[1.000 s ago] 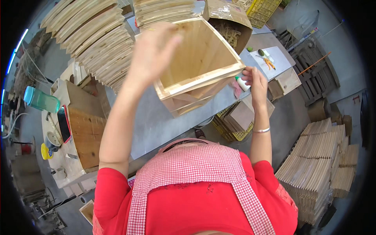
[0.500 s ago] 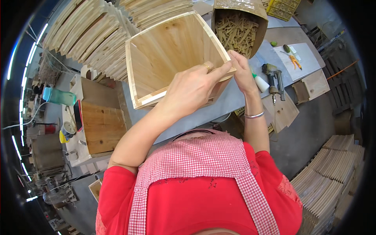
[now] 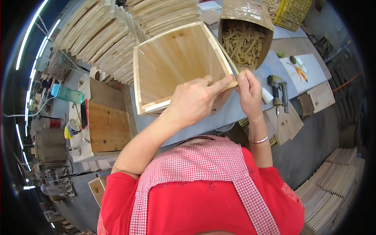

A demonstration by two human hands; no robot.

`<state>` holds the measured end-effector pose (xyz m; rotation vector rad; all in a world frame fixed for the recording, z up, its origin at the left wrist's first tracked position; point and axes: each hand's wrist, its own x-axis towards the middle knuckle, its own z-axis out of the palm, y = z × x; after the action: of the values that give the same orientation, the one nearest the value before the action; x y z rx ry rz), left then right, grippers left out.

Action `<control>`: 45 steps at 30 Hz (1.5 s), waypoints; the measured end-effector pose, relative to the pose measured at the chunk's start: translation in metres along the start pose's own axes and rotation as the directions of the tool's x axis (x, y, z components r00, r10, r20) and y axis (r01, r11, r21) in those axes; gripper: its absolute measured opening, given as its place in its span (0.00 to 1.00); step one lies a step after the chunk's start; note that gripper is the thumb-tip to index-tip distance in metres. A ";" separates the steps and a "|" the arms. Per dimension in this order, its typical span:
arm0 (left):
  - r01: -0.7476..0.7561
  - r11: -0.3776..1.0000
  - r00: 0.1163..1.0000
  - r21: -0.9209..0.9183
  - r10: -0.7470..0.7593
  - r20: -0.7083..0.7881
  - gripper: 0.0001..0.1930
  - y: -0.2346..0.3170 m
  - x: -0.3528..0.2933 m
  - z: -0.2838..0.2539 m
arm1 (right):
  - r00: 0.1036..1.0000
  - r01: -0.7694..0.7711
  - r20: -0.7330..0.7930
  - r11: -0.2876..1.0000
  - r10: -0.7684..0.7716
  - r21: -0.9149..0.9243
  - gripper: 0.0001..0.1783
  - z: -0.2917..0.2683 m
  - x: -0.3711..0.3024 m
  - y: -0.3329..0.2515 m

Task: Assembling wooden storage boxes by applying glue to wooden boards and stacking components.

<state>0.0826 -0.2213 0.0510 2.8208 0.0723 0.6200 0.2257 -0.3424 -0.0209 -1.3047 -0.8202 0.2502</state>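
Observation:
An open wooden box [image 3: 176, 58] of pale planks, tilted toward me, rests on the grey table. My left hand [image 3: 192, 100] grips the rim at its near right corner, the index finger pressed along the edge and a ring on one finger. Just right of that corner my right hand [image 3: 250, 88] is closed in a pinch, holding the end of a thin tan strip [image 3: 228, 55]. The strip runs up along the outside of the box's right edge, with a narrow gap between. Its far end is hard to make out.
A cardboard carton [image 3: 246, 12] full of tan strips stands behind the box. To the right are a nail gun [image 3: 278, 92], a white bottle [image 3: 267, 96] and orange-handled pliers [image 3: 301, 73]. Stacked boards [image 3: 98, 39] rise at the back left; a teal bottle [image 3: 68, 94] is farther left.
My right hand has drawn back from the box corner, pulling the strip off the right edge. In the picture, the box and surroundings have shifted slightly right and down.

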 end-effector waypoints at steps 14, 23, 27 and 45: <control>0.045 0.999 0.997 0.003 -0.045 0.058 0.21 0.000 -0.004 -0.011 | 0.983 0.035 0.178 0.999 -0.032 -0.016 0.11 -0.008 0.058 -0.012; 0.035 0.999 0.997 0.028 -0.037 0.068 0.25 0.005 -0.001 -0.006 | 0.831 0.516 0.519 0.621 -0.197 -0.590 0.28 0.024 0.191 0.025; 0.042 0.998 0.997 0.044 -0.045 0.056 0.26 0.002 -0.003 -0.010 | 0.820 0.525 0.559 0.545 -0.119 -0.654 0.29 0.033 0.196 0.023; 0.274 0.903 0.686 -0.330 -0.425 -0.591 0.37 -0.067 -0.145 -0.042 | 0.994 0.047 0.111 0.966 -0.019 -0.256 0.26 -0.025 -0.016 0.131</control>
<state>-0.0666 -0.1613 0.0118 2.1513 0.6225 1.3830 0.2676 -0.3337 -0.1485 -1.5298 -0.9907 0.1922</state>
